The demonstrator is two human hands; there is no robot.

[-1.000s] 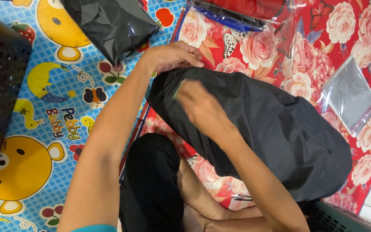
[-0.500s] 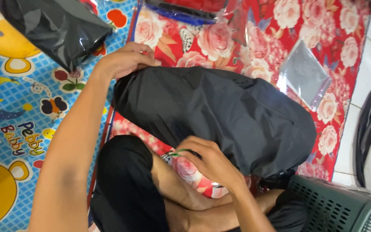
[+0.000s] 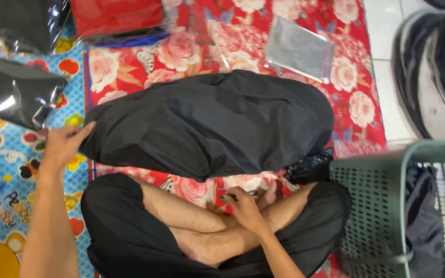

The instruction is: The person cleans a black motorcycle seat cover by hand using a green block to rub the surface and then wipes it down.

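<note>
Fabric first, in the head view, the only one you have: the black garment [image 3: 209, 121] lies spread across the red floral mat [image 3: 356, 77], its left edge reaching the seam where the blue cartoon mat [image 3: 6, 170] begins. Your left hand [image 3: 65, 144] rests at that left edge, fingers [image 3: 81, 131] spread wide and touching the cloth, not closed on it. Your right hand [image 3: 243, 206] is down by your crossed legs, just below the garment's near edge, fingers curled narrow around something small and dark; it may be a pen or marker, but it is too small to be sure. To flatten the cloth well, keep the left palm low and press outward along the edge, so the bulge in the middle spreads rather than bunches.

Containers next. The green plastic basket [image 3: 369, 206] stands at your right, touching your knee, with dark cloth [image 3: 423, 216] heaped inside. A clear plastic bag [image 3: 298, 49] lies empty-looking on the red floral mat beyond the garment. Two bagged black bundles [image 3: 14, 95] sit at the upper left, and a bagged red garment [image 3: 117, 15] lies at the top.
</note>
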